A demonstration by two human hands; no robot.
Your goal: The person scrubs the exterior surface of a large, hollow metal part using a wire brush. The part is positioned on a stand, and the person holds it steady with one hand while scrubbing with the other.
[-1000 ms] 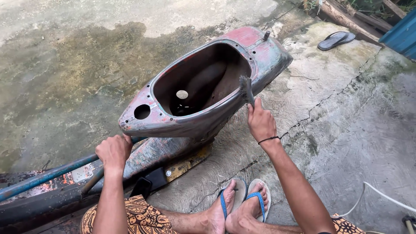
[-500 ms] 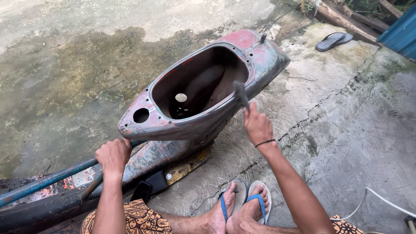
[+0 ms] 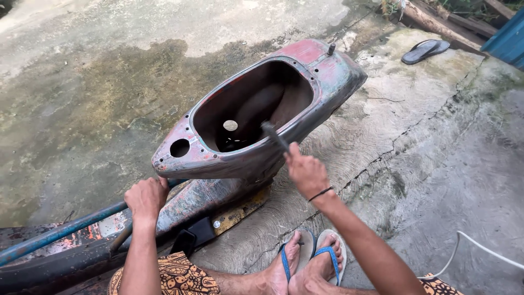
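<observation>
Old metal scooter body shell (image 3: pixel 327 76) is showing faded red paint wearing into grey-blue, with rust-brown patches; its open cavity is looking dark brown with one pale round spot inside. Long metal bar (image 3: pixel 60 232) is showing blue. Worn floor panel under the bar (image 3: pixel 65 246) is showing dark grey with orange-red flecks, a yellow patch by its black bracket. Batik shorts (image 3: pixel 177 278) are showing orange-brown pattern on black. Flip-flops on feet (image 3: pixel 327 254) are showing blue straps. Wrist band (image 3: pixel 321 193) is black. Concrete ground (image 3: pixel 436 164) is showing grey with greenish-brown staining. Lone sandal (image 3: pixel 424 50) is dark grey. Cable (image 3: pixel 480 246) is white.
</observation>
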